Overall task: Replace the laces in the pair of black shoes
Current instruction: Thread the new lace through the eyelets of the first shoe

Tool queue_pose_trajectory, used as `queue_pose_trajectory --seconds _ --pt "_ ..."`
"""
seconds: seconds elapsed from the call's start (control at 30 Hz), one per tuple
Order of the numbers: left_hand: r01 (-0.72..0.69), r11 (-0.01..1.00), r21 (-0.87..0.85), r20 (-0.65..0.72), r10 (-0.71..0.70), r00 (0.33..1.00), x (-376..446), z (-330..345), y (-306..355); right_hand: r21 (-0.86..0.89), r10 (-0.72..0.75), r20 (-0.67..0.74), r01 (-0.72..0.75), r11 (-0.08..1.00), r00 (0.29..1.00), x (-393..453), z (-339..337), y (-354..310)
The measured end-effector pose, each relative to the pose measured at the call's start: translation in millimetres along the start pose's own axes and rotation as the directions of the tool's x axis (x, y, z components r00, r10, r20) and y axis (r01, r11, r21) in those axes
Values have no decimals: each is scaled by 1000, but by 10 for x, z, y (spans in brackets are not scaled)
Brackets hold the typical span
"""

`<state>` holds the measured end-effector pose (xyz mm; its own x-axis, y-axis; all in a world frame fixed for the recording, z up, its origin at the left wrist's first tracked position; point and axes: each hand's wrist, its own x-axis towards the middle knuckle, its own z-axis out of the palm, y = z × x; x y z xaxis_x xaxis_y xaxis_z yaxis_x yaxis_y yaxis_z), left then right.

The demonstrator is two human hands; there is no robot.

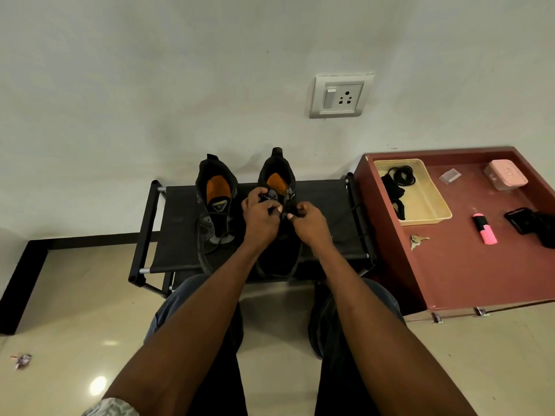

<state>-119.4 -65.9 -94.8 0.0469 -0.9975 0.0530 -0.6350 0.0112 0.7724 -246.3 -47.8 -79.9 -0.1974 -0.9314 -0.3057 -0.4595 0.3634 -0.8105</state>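
Observation:
Two black shoes with orange insoles stand side by side on a low black rack (177, 223), heels toward the wall. The left shoe (216, 202) has a loose black lace trailing over its front. Both my hands work on the right shoe (277, 178). My left hand (259, 213) grips its tongue and pinches the black lace. My right hand (309, 219) pinches the lace at the eyelets on the shoe's right side. The lacing under my fingers is hidden. Spare black laces (401, 175) lie coiled in a beige tray (432, 205).
A dark red table (462, 265) stands right of the rack, carrying the tray, a pink case (506, 175), a pink highlighter (485, 229), keys (417, 241) and a black pouch (528, 223). A wall socket (341, 96) is above. My knees are below the rack, over tiled floor.

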Motion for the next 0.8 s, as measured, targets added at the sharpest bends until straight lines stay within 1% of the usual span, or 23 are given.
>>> queue_pose_trajectory --seconds 0.1,0.17,0.27,0.3,0.33,0.4,0.47,0.5,0.57,0.67,0.7,0.77,0.8 --pt "137 984 -112 70 -129 989 43 22 29 -19 -26 -4 26 999 1000 0 -9 16" --pt "233 956 -179 108 -216 970 69 24 73 -52 -53 -4 53 997 999 -15 -14 11" --pt "420 866 -272 116 -404 907 79 29 179 -89 -63 -10 62 994 998 -20 -18 13" --pt "442 854 -275 106 -430 897 85 39 193 -91 -60 -15 59 994 998 -18 -18 16" --pt "445 860 -250 101 -434 895 92 41 193 -94 -59 -18 57 994 998 -20 -15 15" --pt "391 907 -159 104 -378 920 129 49 161 -97 -60 -19 58 994 998 -18 -7 19" --pt "349 935 -67 162 -335 928 152 14 158 -104 -64 -18 62 993 998 -23 -6 16" --pt "359 932 -53 191 -344 920 161 9 161 -109 -68 -18 65 992 998 -30 -9 14" --pt "400 911 -98 223 -372 901 134 -21 181 -103 -78 -14 77 992 997 -36 1 25" --pt "487 817 -310 183 -451 873 120 -49 152 -84 -88 -2 88 993 996 -39 20 22" --pt "495 798 -345 187 -458 869 121 -50 142 -88 -90 -3 90 992 996 -32 15 17" --pt "485 798 -359 206 -438 875 236 131 -124 -90 -84 -11 82 992 996 -17 2 23" --pt "499 791 -354 216 -450 866 306 277 -316 -90 -77 -12 76 993 997 -17 4 33"
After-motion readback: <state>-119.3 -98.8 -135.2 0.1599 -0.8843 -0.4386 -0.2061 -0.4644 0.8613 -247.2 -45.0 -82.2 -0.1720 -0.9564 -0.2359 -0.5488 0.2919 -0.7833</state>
